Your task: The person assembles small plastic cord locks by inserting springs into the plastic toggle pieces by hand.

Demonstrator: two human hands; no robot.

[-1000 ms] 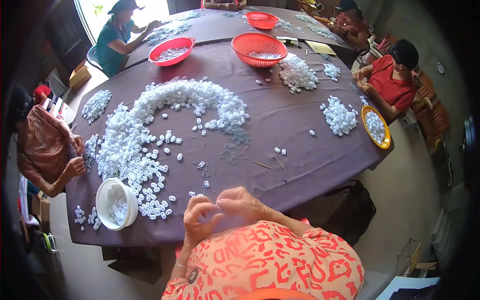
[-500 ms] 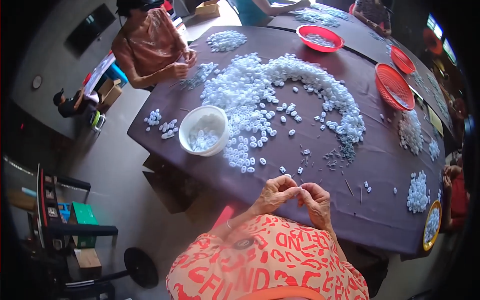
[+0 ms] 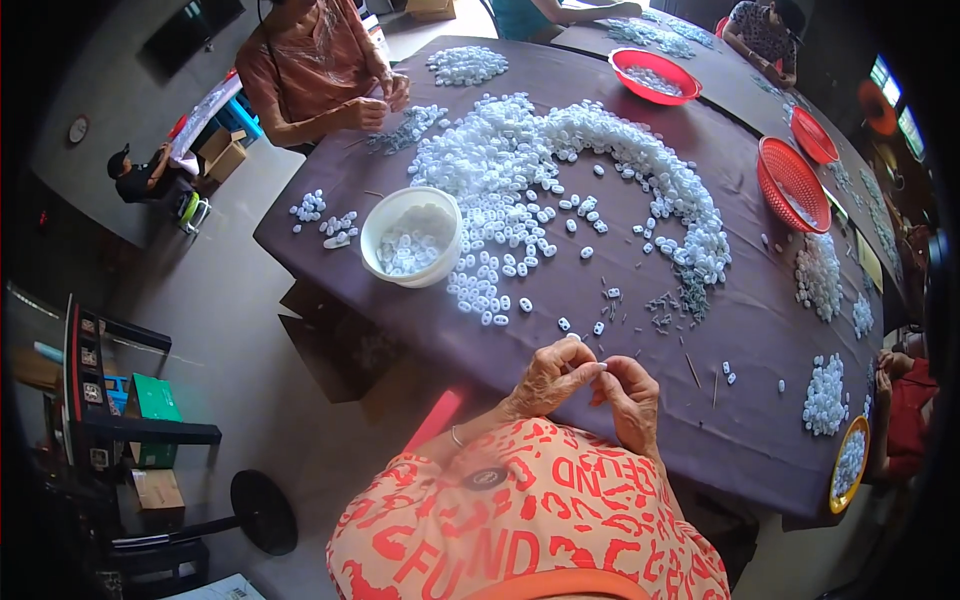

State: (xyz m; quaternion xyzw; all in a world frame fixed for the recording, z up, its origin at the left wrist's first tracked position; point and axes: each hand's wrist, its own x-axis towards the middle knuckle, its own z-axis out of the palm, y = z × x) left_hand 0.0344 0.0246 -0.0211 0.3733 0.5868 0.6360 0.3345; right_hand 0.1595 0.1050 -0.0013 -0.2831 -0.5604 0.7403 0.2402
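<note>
At the near edge of the table, my left hand (image 3: 552,380) and my right hand (image 3: 632,400) meet fingertip to fingertip, both closed in a pinch. Between them is a small white plastic piece (image 3: 602,366), mostly covered by the fingers. Just beyond lie a few loose oval white pieces with two holes (image 3: 564,324). Short grey pins (image 3: 692,292) are heaped at the end of a curved pile of white pieces (image 3: 690,200). Left of my hands, a white tub (image 3: 450,250) contains more of these pieces.
A dark cloth covers the table (image 3: 480,365). Red baskets (image 3: 770,180) stand at the right, and a yellow-rimmed basket (image 3: 836,490) sits on the near right edge. Two thin sticks (image 3: 693,370) lie right of my hands. A person in a rust-coloured top (image 3: 310,80) works across the left corner.
The view has shifted slightly, so the table sits a little higher in it. My hands keep the same pinch on the white piece, with fingers only slightly moved.
</note>
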